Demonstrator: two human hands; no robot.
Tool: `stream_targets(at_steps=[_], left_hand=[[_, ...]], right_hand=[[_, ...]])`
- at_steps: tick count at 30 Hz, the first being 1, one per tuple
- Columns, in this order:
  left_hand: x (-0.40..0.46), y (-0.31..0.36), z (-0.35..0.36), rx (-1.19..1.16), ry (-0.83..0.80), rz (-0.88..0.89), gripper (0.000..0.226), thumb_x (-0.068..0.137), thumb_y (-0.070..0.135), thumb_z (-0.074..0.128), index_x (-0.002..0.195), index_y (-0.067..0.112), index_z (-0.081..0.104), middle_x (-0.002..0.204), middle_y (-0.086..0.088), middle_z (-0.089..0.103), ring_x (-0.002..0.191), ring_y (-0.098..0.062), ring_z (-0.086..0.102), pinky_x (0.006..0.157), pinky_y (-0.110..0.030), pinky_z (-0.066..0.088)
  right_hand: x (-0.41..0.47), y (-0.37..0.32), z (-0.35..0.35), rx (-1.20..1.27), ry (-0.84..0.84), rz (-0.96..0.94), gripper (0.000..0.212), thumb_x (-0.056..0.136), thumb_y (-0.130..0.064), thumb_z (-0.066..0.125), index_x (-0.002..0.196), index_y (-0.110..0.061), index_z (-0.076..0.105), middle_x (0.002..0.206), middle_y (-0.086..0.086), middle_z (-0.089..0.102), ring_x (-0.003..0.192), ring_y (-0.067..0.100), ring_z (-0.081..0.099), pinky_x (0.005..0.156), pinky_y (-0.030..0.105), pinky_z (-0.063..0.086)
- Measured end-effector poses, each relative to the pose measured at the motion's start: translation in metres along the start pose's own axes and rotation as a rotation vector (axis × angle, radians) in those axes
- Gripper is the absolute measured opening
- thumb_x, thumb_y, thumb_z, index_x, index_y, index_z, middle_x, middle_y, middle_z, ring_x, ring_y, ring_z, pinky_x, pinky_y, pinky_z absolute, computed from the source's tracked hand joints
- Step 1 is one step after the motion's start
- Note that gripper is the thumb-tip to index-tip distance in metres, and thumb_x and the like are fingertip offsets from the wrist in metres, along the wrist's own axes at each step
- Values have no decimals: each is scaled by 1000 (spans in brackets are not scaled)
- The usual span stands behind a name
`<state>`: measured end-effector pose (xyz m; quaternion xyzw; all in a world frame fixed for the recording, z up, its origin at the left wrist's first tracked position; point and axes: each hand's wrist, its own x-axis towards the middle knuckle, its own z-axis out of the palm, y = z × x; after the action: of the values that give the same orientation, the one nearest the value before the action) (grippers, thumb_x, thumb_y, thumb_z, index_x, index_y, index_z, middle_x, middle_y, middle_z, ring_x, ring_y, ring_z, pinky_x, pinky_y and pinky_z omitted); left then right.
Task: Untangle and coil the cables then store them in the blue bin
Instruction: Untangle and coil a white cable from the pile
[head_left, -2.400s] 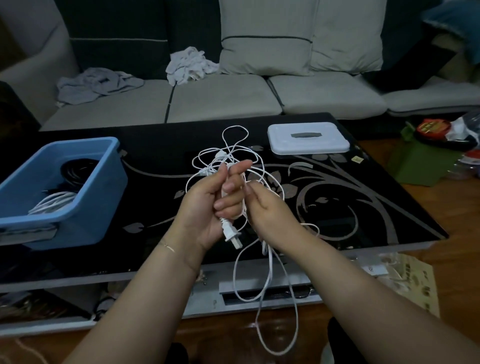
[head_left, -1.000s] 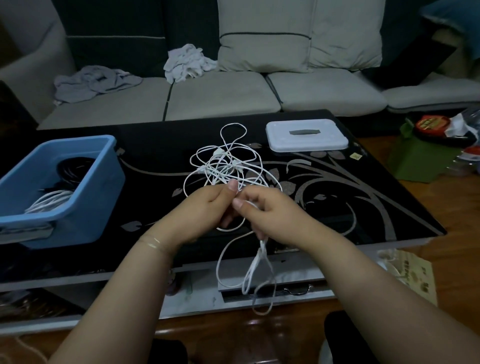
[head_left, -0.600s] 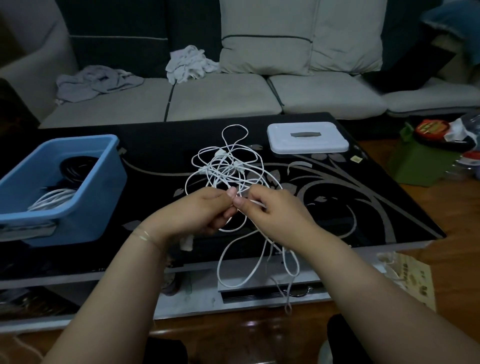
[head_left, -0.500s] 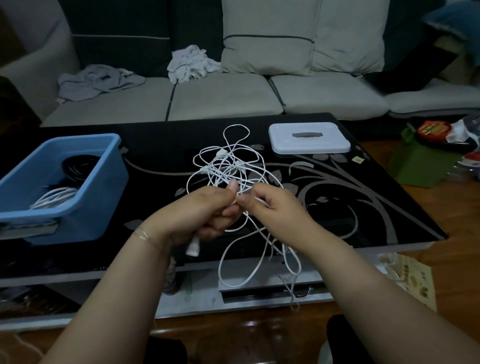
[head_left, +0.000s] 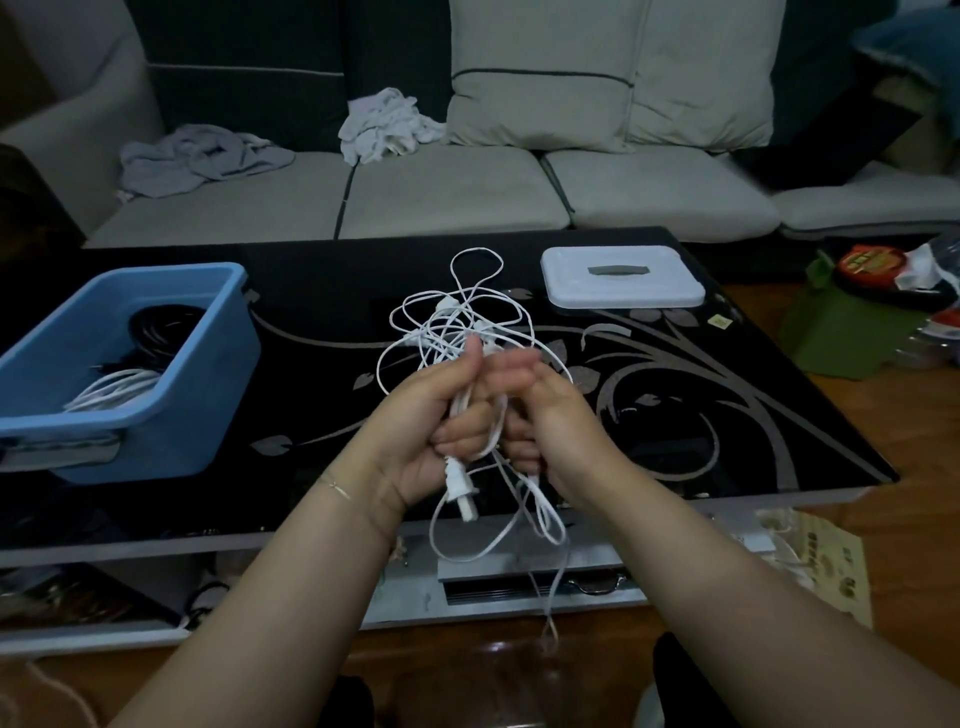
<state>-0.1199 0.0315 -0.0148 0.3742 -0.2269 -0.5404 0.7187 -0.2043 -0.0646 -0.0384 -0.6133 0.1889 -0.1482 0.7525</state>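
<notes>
Head camera looks down at your two hands, held close together over the near edge of the black table. Your left hand has its fingers curled around a bunch of the white cable. The cable's plug sticks out below that hand and points down. Your right hand is right beside the left one, touching it. Its lower fingers curl around strands of the same cable, and its top fingers look blurry.

Above your hands, the cable sits in a messy tangle of loops on the table. Below your hands, more loops hang down past the table edge.

On the left side of the table is the blue bin. Inside it you can see a black cable and a coiled white cable. The bin is well apart from your hands.

A white lid lies flat at the back right of the table. Behind the table is a sofa with a grey cloth and a white cloth on its seat.
</notes>
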Motion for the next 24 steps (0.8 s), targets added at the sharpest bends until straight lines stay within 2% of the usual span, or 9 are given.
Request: stream_targets(at_steps=[2, 3, 6, 9, 11, 12, 19, 22, 24], left_hand=[[4, 2, -3, -81, 74, 107, 48, 89, 37, 37, 93, 3, 72, 91, -1, 75, 23, -1, 26, 29, -8, 13], [6, 4, -5, -91, 106, 150, 48, 93, 37, 35, 101, 2, 66, 98, 0, 75, 24, -2, 28, 30, -8, 15], [7, 6, -10, -78, 193, 217, 50, 102, 38, 26, 122, 1, 53, 104, 4, 74, 33, -2, 38, 34, -7, 27], [7, 4, -9, -60, 258, 238, 55, 103, 40, 24, 133, 1, 47, 116, -2, 70, 66, -6, 69, 49, -14, 50], [8, 2, -8, 27, 314, 275, 53, 104, 37, 24, 134, 0, 46, 121, -6, 67, 89, -14, 72, 59, -20, 55], [9, 1, -8, 75, 335, 296, 50, 105, 34, 24, 135, -1, 44, 123, -7, 66, 93, -16, 71, 62, -22, 56], [13, -8, 0, 512, 489, 372, 37, 106, 26, 29, 136, 7, 38, 120, 1, 61, 68, -16, 72, 61, -25, 57], [16, -11, -2, 658, 488, 389, 26, 106, 24, 27, 130, 21, 37, 117, 8, 61, 73, -13, 72, 65, -23, 57], [16, -12, -7, 865, 477, 399, 14, 105, 23, 29, 113, 31, 37, 123, 7, 62, 78, -11, 72, 70, -27, 58]], right_hand=[[-2, 5, 4, -109, 1, 8, 23, 104, -29, 30, 85, -22, 39, 41, -11, 31, 34, 7, 25, 40, 17, 22], [-3, 10, 6, -228, 10, -19, 21, 104, -29, 31, 85, -23, 38, 43, -11, 35, 36, 8, 29, 41, 19, 25], [-5, 24, 11, -632, 31, -166, 14, 102, -31, 35, 90, -27, 40, 61, -7, 46, 52, 15, 43, 53, 32, 40], [-6, 23, 10, -828, -15, -188, 12, 100, -33, 37, 97, -24, 45, 71, -3, 52, 68, 25, 55, 66, 42, 50], [-7, 19, 8, -956, -40, -192, 12, 97, -31, 41, 105, -25, 48, 76, -1, 58, 74, 28, 58, 68, 39, 50], [-8, 17, 6, -992, -60, -190, 14, 95, -29, 43, 108, -27, 48, 78, 0, 61, 75, 28, 59, 68, 39, 50], [-12, 10, 0, -1163, -149, -187, 13, 97, -33, 44, 106, -25, 50, 93, 4, 69, 91, 28, 62, 74, 37, 50], [-13, 5, -4, -1228, -207, -158, 30, 97, -35, 44, 127, -31, 46, 103, 4, 67, 96, 26, 61, 75, 35, 49], [-13, 3, -7, -1258, -247, -145, 38, 97, -34, 44, 135, -36, 40, 111, 5, 65, 99, 27, 60, 77, 35, 49]])
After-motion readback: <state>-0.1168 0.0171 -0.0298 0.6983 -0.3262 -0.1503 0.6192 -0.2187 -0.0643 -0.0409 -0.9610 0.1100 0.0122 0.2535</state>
